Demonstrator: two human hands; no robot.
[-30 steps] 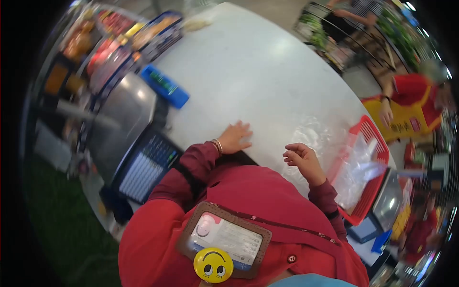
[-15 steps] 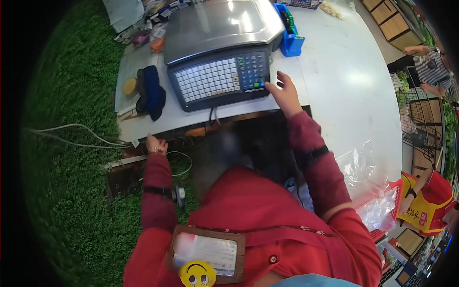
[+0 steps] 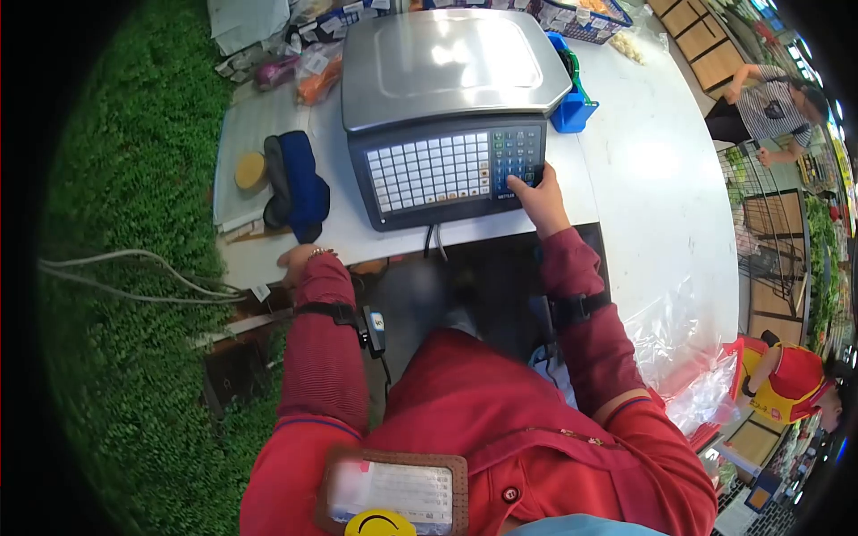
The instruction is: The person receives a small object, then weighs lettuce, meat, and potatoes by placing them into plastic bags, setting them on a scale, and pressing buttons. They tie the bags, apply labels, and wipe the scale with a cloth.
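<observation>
A weighing scale [image 3: 451,67] with a flat steel top stands on the counter, its key panel [image 3: 429,170] facing me. My right hand [image 3: 543,204] is at the panel's right corner. The thumb touches the number keys [image 3: 514,161], and the other fingers lie along the panel's side; nothing is held. At the counter's front edge, left of the scale, is my left hand [image 3: 300,261], loosely open with no object visible in it. Its fingertips are partly hard to see. Just beyond it lies a dark blue cloth-like item [image 3: 304,188] beside a round tan lid-like thing [image 3: 251,170].
A blue tape dispenser [image 3: 572,112] stands right of the scale. Bagged orange produce [image 3: 319,80] and baskets [image 3: 585,20] sit farther back. Clear plastic bags [image 3: 688,366] lie at the right. Cables [image 3: 134,257] cross the left. Two other people [image 3: 773,103] are at the far right.
My right thumb has come onto the number keys. My left hand has moved up to the counter's edge, nearer the blue item. The view has shifted, and the people at right have moved.
</observation>
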